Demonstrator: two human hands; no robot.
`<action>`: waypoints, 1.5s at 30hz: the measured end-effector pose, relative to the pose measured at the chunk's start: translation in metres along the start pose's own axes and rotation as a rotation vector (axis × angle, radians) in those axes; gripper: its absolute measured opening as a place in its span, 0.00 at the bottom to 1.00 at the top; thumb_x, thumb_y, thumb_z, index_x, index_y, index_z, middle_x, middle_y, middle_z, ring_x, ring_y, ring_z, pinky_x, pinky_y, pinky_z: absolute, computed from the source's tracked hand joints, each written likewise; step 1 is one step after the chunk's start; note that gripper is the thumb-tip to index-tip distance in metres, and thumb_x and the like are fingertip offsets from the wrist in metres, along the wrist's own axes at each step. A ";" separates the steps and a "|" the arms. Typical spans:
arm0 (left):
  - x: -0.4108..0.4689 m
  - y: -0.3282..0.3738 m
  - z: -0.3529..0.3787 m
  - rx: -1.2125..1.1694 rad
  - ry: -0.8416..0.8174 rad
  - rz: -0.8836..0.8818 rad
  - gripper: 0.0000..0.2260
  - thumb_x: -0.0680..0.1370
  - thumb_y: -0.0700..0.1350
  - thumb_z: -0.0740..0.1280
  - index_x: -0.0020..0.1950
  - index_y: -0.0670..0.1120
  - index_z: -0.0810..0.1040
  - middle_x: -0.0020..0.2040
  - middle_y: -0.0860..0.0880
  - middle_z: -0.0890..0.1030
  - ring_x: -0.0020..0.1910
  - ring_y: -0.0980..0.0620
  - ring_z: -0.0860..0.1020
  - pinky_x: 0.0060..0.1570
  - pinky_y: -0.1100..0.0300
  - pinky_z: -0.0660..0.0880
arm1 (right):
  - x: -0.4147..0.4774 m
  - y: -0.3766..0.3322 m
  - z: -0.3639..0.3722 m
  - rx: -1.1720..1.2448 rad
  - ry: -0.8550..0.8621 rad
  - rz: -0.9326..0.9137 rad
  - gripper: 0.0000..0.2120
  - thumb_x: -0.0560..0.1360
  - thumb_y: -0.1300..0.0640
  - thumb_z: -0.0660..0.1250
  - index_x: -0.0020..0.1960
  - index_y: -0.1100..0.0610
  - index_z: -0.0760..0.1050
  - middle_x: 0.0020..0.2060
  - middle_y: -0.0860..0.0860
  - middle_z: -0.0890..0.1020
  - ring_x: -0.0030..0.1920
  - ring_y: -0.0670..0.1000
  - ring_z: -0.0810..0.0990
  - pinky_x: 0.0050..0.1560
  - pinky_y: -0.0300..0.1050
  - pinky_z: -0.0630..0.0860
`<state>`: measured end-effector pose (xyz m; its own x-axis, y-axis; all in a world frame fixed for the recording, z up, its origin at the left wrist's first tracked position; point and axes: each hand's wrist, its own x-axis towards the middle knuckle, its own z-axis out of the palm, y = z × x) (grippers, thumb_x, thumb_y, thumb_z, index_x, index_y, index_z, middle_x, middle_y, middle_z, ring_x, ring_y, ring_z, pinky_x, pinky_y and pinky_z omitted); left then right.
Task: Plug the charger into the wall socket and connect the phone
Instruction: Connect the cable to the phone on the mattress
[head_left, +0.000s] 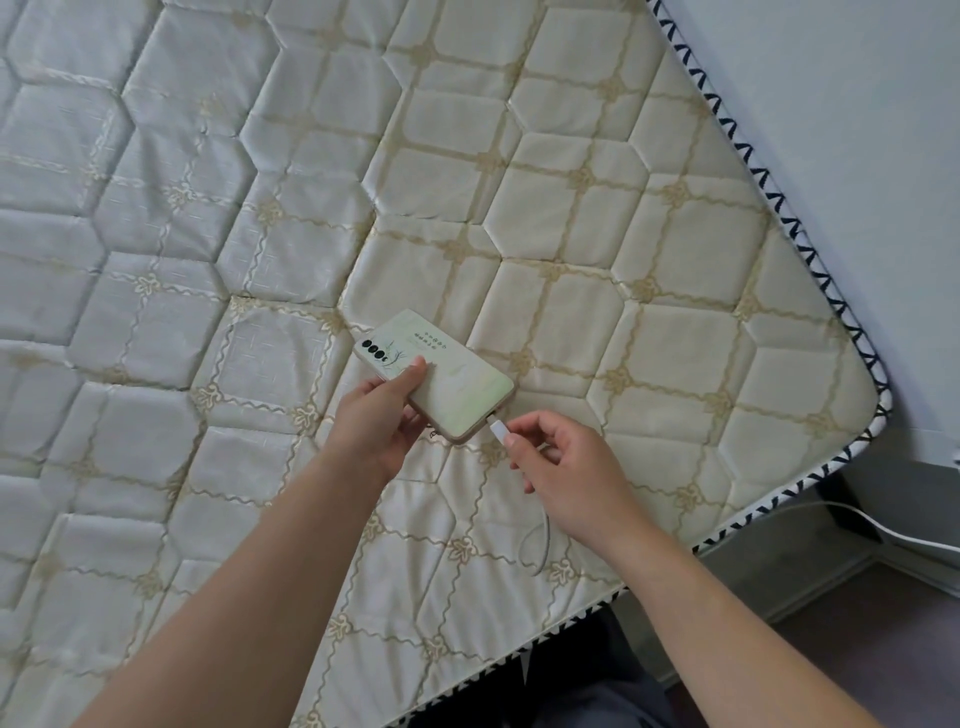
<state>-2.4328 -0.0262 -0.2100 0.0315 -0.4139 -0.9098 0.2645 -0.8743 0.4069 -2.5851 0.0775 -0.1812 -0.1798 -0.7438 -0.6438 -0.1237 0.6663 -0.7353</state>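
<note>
A phone (447, 379) in a pale green case is held back-side up just above the quilted mattress (571, 208). My left hand (379, 421) grips its near long edge, thumb on the back. My right hand (561, 462) pinches the white cable plug (497, 429), whose tip meets the phone's bottom port. The white cable (535, 545) loops below my right hand and shows again at the right past the mattress corner. The wall socket and charger brick are out of view.
The mattress edge with black-and-white zigzag trim (810, 291) runs along the white wall (857, 130) at the right. Beyond the near corner lie grey floor (831, 582) and the cable's far stretch (883, 530).
</note>
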 end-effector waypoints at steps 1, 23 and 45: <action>-0.002 0.000 -0.001 -0.002 0.007 0.007 0.20 0.74 0.40 0.68 0.64 0.36 0.71 0.55 0.41 0.81 0.43 0.50 0.81 0.33 0.61 0.81 | 0.000 0.001 0.000 -0.005 0.007 0.007 0.03 0.73 0.53 0.66 0.42 0.49 0.78 0.30 0.45 0.80 0.28 0.41 0.75 0.37 0.42 0.77; -0.021 -0.022 -0.005 0.171 0.045 0.168 0.18 0.71 0.36 0.71 0.60 0.41 0.72 0.51 0.45 0.81 0.47 0.49 0.82 0.31 0.64 0.79 | -0.006 0.016 -0.007 -0.260 0.020 0.000 0.04 0.74 0.55 0.66 0.42 0.50 0.80 0.31 0.43 0.81 0.29 0.34 0.74 0.30 0.27 0.67; -0.001 -0.029 0.002 0.556 -0.053 0.288 0.14 0.77 0.56 0.59 0.57 0.52 0.75 0.52 0.54 0.80 0.49 0.56 0.80 0.50 0.57 0.76 | 0.037 0.046 0.020 -0.190 0.029 0.149 0.17 0.74 0.40 0.60 0.58 0.46 0.77 0.45 0.40 0.81 0.49 0.46 0.79 0.40 0.30 0.69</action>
<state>-2.4430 -0.0007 -0.2209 -0.0243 -0.6521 -0.7577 -0.2884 -0.7211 0.6299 -2.5778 0.0795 -0.2436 -0.2371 -0.6364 -0.7340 -0.2749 0.7686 -0.5776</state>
